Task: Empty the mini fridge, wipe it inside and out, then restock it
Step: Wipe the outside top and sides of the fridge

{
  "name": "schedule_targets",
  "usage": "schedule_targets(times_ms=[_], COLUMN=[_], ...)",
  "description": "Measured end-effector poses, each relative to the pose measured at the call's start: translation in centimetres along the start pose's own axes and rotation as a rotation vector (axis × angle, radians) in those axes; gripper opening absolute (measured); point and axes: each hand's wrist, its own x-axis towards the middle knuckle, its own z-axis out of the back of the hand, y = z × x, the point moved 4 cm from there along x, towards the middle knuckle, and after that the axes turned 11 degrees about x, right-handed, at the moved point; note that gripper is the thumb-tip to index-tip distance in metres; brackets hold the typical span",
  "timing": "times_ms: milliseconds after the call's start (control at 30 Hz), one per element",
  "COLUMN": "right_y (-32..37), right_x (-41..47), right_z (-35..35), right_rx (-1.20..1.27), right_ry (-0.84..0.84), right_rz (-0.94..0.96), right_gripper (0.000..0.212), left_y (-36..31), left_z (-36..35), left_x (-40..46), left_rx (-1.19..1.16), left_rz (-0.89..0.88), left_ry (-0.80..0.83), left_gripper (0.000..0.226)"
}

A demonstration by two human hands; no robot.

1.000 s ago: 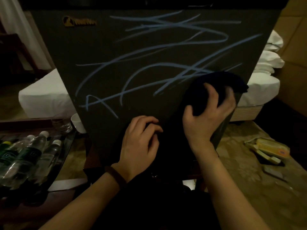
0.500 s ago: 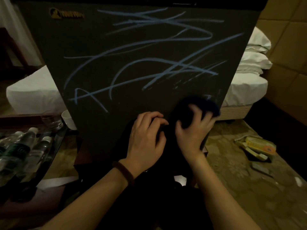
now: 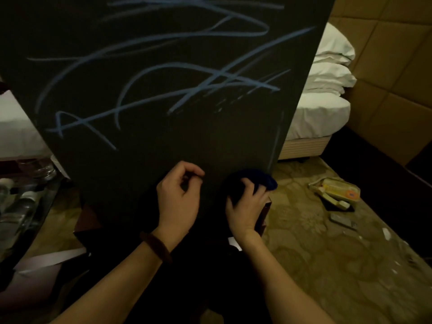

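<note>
Cloth (image 3: 254,182) has slid down to lower right of the fridge door (image 3: 163,141), my right hand (image 3: 247,206) bunching it; left hand (image 3: 181,195) curled, holding nothing. Lower scribbles are fading; blue scrawl (image 3: 131,99) above remains, so outside wiping continues

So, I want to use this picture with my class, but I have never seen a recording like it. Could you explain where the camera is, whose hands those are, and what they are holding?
The camera sits on a person's head and looks forward and down, so the two bare arms are the wearer's own. The big dark panel is the mini fridge, covered in blue scribbles. The right hand grips a dark blue cloth against the fridge's lower edge. The left hand, a bracelet on its wrist, is curled at the fridge surface; whether it holds anything is too dark to tell. Water bottles lie at the left, a bed stands behind.
</note>
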Motion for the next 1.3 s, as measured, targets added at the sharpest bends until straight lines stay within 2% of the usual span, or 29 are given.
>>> schedule_targets(times_ms=[33, 100, 167, 200, 300, 367, 467, 533, 600, 667, 733, 833, 933, 1067, 1200, 1267, 1300], right_y=[1.0, 3.7, 6.7, 7.8, 8.0, 5.2, -0.8, -3.2, -3.3, -1.2, 2.4, 8.1, 11.1, 11.7, 12.5, 12.2, 12.1], right_x=[1.0, 4.6, 8.4, 9.8, 10.8, 8.8, 3.4, -0.1, -1.2, 0.5, 3.7, 8.0, 9.6, 7.7, 7.3, 8.9, 10.2], right_z=[0.9, 3.6, 6.8, 7.9, 8.3, 6.6, 3.3, 1.5, 0.8, 1.6, 3.6, 6.8, 7.4, 5.7, 4.8, 5.7, 6.5], right_rx=[0.06, 0.182, 0.265, 0.274, 0.213, 0.142, 0.144, 0.152, 0.157, 0.211, 0.306, 0.381, 0.362, 0.361, 0.134, 0.062, 0.106], right_ry=[-0.038, -0.226, -0.399, -0.432, -0.333, -0.242, -0.081, 0.062, 0.074, -0.028, -0.168, -0.337, -0.399, -0.388, -0.213, -0.25, -0.318], right_rz=[-0.017, 0.022, 0.105, 0.132, 0.187, 0.164, -0.107, -0.253, -0.284, -0.281, -0.174, 0.113, 0.164, 0.109, 0.405, 0.481, 0.437], right_gripper=[0.064, 0.047, 0.047, 0.047, 0.053, 0.056, 0.061, 0.057, 0.054, 0.052, 0.051, 0.059, 0.078, 0.087, 0.084, 0.077, 0.073], left_y=[-0.1, -0.1, 0.0, 0.1, 0.6, 0.9, 1.6, 2.1, 2.3, 2.3, 1.8, 0.7, 0.1, 0.1, 0.6, 0.6, 0.5], left_z=[0.2, 0.9, 1.5, 1.7, 1.9, 1.9, 1.8, 1.8, 2.1, 2.5, 3.0, 3.8, 4.2, 4.5, 5.2, 5.8, 6.2], left_x=[0.2, 0.8, 1.5, 1.7, 1.5, 1.0, 0.6, 0.1, -0.2, -0.3, 0.1, 1.0, 1.3, 0.6, 0.5, 0.6, 0.6], left_rx=[-0.022, -0.048, -0.08, -0.099, -0.159, -0.16, -0.151, -0.148, -0.152, -0.149, -0.149, -0.154, -0.184, -0.206, -0.188, -0.186, -0.182], left_rz=[0.015, 0.024, 0.046, 0.062, 0.138, 0.155, 0.17, 0.169, 0.155, 0.13, 0.096, 0.062, 0.063, 0.051, 0.033, 0.017, 0.013], left_ry=[0.004, 0.001, -0.021, -0.033, -0.023, -0.02, -0.006, 0.02, 0.047, 0.057, 0.035, -0.02, -0.04, -0.043, -0.072, -0.09, -0.098], left_gripper=[0.031, 0.031, 0.032, 0.032, 0.03, 0.03, 0.029, 0.028, 0.029, 0.029, 0.03, 0.032, 0.031, 0.032, 0.033, 0.033, 0.033])
